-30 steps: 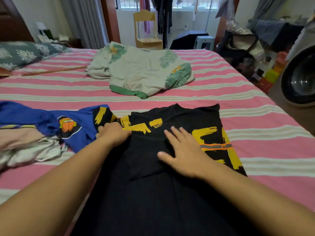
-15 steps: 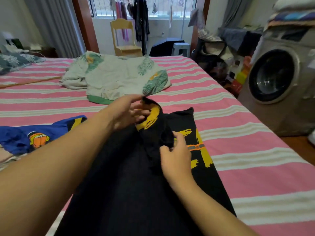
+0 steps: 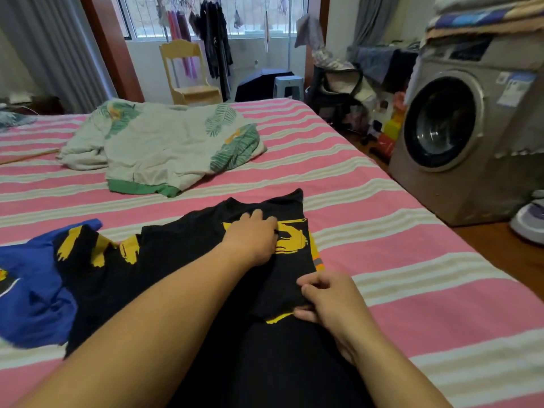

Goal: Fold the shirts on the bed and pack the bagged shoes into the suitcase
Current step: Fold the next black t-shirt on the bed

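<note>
No text could be read: the stickers [image 3: 515, 86] on the washing machine [image 3: 459, 142] at the far right were too blurred to make out.

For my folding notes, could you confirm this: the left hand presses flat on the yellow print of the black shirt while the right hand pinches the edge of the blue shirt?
Not quite. In the head view, the right hand pinches the folded edge of the same black shirt, not the blue shirt, which lies untouched to the left. The left hand does press flat on the yellow print.
</note>
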Motion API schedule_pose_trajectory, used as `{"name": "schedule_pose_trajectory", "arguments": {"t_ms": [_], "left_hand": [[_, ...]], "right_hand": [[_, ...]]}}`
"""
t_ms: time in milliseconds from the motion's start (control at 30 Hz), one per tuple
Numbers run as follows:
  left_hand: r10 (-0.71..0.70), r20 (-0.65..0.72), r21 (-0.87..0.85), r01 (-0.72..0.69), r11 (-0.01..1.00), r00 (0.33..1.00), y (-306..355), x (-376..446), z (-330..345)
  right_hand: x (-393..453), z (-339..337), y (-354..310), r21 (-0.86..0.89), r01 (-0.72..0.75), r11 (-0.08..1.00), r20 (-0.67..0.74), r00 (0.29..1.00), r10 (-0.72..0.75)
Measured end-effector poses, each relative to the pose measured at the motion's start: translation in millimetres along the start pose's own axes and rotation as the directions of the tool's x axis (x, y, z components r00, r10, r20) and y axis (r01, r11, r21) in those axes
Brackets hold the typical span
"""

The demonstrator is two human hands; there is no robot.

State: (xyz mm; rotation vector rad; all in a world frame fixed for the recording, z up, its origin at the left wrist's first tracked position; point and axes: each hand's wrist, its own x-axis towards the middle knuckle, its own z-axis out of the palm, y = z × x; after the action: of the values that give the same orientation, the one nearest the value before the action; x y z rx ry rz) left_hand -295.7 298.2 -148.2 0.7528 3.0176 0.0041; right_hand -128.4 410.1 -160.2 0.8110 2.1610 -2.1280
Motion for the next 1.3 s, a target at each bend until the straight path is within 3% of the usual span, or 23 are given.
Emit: {"name": "schedule_pose_trajectory", "arguments": {"t_ms": [67, 233, 300, 367, 433, 500, 533, 600, 633, 700, 767, 833, 900, 1067, 1167, 1200, 1233, 1267, 1300], "left_hand": [[0.026, -0.082, -0.059, -0.03, 0.998, 0.996, 16.0, 11.0, 6.3], [-0.057, -0.08, -0.257, 0.034, 0.966, 0.995, 26.7, 40.5, 14.7], [-0.113, -0.095, -0.346, 0.074, 0.935, 0.989, 21.7, 46.5, 19.0], [-0.103, -0.089, -0.308, 0.07, 0.949, 0.991, 22.7, 47.6, 26.8], [-0.033, -0.115, -0.222, 0.007, 0.975, 0.993, 25.6, 45.8, 34.0], [0.015, -0.196, -0.215, -0.058, 0.975, 0.981, 22.5, 35.3, 32.6], [0.009, -0.254, -0.224, -0.068, 0.972, 0.967, 14.7, 25.3, 29.3], [-0.072, -0.351, -0.225, -0.009, 0.974, 0.934, -17.2, -2.5, 21.1], [-0.133, -0.379, -0.189, 0.064, 0.98, 0.916, -43.5, -21.7, 19.5], [-0.304, -0.427, -0.113, 0.283, 0.952, 0.852, -106.9, -67.9, 19.3], [-0.506, -0.411, -0.151, 0.49, 0.858, 0.758, -174.7, -111.4, 16.2], [-0.714, -0.201, -0.296, 0.653, 0.697, 0.671, -236.2, -140.5, 15.5], [-0.759, 0.04, -0.351, 0.721, 0.598, 0.65, -276.7, -155.1, 15.3], [-0.765, 0.135, -0.435, 0.732, 0.525, 0.629, -282.3, -145.8, 7.6], [-0.832, 0.162, -0.545, 0.751, 0.373, 0.531, -277.0, -136.1, -0.8], [-0.861, 0.11, -0.577, 0.737, 0.351, 0.497, -273.1, -133.0, -4.1], [-0.871, 0.002, -0.606, 0.694, 0.389, 0.49, -260.5, -131.2, -11.2], [-0.835, -0.133, -0.637, 0.599, 0.484, 0.533, -242.0, -129.5, -21.1], [-0.74, -0.255, -0.668, 0.441, 0.6, 0.622, -218.6, -129.0, -31.3]], "right_hand": [[-1.2, -2.5, 4.3, 0.023, 0.034, 0.999, 0.002, 0.999, -0.034], [-3.6, -5.1, 2.2, 0.074, 0.026, 0.997, 0.013, 1.0, -0.027], [-0.3, -8.1, 2.5, -0.237, 0.089, 0.967, -0.078, 0.991, -0.111], [0.4, -11.0, 1.2, -0.621, 0.163, 0.767, -0.099, 0.954, -0.283], [-2.3, -12.4, -2.3, -0.813, 0.167, 0.558, -0.045, 0.937, -0.346], [-6.5, -7.2, -7.7, -0.902, 0.18, 0.392, -0.011, 0.898, -0.439], [-4.8, -1.7, -9.1, -0.919, 0.215, 0.33, -0.001, 0.837, -0.547], [5.5, 16.2, -13.7, -0.909, 0.335, 0.248, 0.059, 0.693, -0.718], [15.3, 29.0, -18.3, -0.888, 0.399, 0.229, 0.108, 0.665, -0.739], [34.6, 55.6, -25.2, -0.848, 0.456, 0.272, 0.226, 0.773, -0.592], [53.3, 74.5, -19.0, -0.887, 0.386, 0.254, 0.274, 0.882, -0.383], [63.8, 82.7, -5.1, -0.928, 0.326, 0.181, 0.27, 0.922, -0.278], [67.1, 85.4, 2.9, -0.946, 0.295, 0.133, 0.251, 0.929, -0.271], [63.4, 90.0, 2.7, -0.954, 0.282, 0.101, 0.24, 0.921, -0.308], [63.8, 94.3, 5.0, -0.964, 0.256, 0.078, 0.217, 0.917, -0.334], [64.3, 94.1, 5.3, -0.964, 0.253, 0.078, 0.214, 0.917, -0.336], [63.4, 93.9, 4.8, -0.964, 0.253, 0.086, 0.213, 0.921, -0.326], [64.0, 94.3, 3.1, -0.959, 0.262, 0.107, 0.218, 0.925, -0.313], [65.9, 93.7, 0.1, -0.953, 0.275, 0.129, 0.228, 0.929, -0.292]]}}
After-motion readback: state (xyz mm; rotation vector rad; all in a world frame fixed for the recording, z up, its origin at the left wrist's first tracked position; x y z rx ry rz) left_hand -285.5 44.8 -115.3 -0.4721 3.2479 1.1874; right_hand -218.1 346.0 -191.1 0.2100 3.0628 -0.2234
